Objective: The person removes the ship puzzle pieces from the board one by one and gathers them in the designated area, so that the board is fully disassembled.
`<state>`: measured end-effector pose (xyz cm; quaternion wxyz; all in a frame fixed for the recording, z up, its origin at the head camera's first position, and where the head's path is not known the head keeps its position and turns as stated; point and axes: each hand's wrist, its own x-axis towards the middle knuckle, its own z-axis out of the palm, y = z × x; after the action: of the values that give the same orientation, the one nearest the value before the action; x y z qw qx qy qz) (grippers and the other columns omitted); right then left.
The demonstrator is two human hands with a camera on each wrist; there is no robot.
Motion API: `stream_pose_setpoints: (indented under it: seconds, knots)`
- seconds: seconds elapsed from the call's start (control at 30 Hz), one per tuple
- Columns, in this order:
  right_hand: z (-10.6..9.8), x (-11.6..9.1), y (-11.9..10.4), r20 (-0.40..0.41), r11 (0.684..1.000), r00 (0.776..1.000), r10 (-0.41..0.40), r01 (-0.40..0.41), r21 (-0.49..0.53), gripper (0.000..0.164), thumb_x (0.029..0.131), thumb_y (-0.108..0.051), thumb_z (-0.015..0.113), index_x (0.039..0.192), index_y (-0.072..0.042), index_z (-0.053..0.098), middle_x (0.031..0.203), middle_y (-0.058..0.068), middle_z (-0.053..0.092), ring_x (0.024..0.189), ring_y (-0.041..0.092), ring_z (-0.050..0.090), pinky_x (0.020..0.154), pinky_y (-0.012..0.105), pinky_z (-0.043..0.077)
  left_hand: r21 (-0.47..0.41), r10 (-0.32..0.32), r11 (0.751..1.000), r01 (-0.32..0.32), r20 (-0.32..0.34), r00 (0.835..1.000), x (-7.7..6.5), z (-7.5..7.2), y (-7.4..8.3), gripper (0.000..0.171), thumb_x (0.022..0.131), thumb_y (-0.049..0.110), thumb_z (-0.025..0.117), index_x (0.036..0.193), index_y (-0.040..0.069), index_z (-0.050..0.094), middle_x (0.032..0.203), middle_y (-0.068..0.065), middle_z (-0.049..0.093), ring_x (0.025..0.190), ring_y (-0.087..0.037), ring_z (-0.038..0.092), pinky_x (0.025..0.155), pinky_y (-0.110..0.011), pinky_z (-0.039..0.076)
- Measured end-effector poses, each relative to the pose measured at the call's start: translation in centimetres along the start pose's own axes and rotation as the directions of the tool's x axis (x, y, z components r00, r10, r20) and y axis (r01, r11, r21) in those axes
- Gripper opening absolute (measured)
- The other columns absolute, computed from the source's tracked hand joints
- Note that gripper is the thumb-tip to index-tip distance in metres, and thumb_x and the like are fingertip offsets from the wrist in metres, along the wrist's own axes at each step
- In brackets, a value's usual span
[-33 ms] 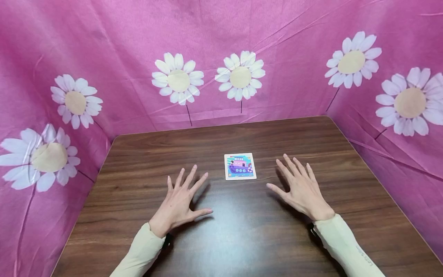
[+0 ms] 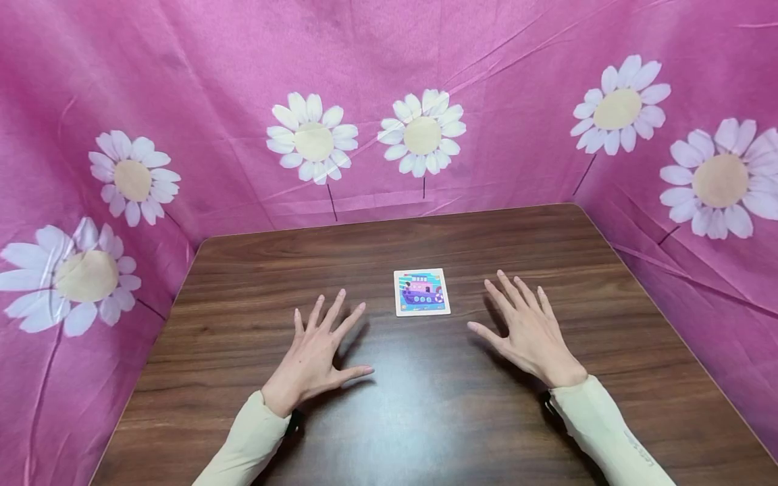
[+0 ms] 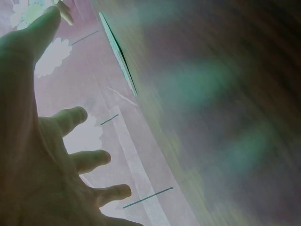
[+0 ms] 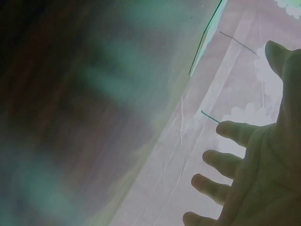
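A square boat-picture tile (image 2: 422, 291) lies flat on the table (image 2: 419, 425), roughly midway between the left and right edges and well in from the far edge. We hold our left hand (image 2: 316, 354) to one side of it and our right hand (image 2: 535, 341) to the other, both apart from it, fingers spread and nearly straight, grasping nothing. Both wrist views show the tile edge-on as a thin slab.

We judge it light and stiff, perhaps wood or thick card, with a smooth face that could slide under a fingertip. So low a piece gives little to grip from above; we would pinch two opposite sides, or lift a near corner first. Whether loose pieces make up the picture we cannot tell, so level handling seems wisest.
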<state>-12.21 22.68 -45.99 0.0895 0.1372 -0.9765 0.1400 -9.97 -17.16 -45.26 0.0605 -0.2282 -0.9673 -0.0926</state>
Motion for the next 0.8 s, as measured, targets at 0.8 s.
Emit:
stream_pose_setpoints:
  seconds: [0.8]
  knots:
    - [-0.53,0.78,-0.44,-0.012,0.999,1.000,0.022,-0.022,0.038,0.089,0.093,-0.071,0.061,0.162,-0.017,0.040,0.171,0.014,0.032,0.154,0.044,0.033,0.124,0.065,0.023,-0.049,0.004,0.999,-0.002,0.041,0.999,0.78,-0.21,0.37,0.097,0.087,0.070,0.070,0.166,0.034,0.027,0.175,-0.015,0.018,0.155,-0.051,0.031,0.113,-0.081,0.028]
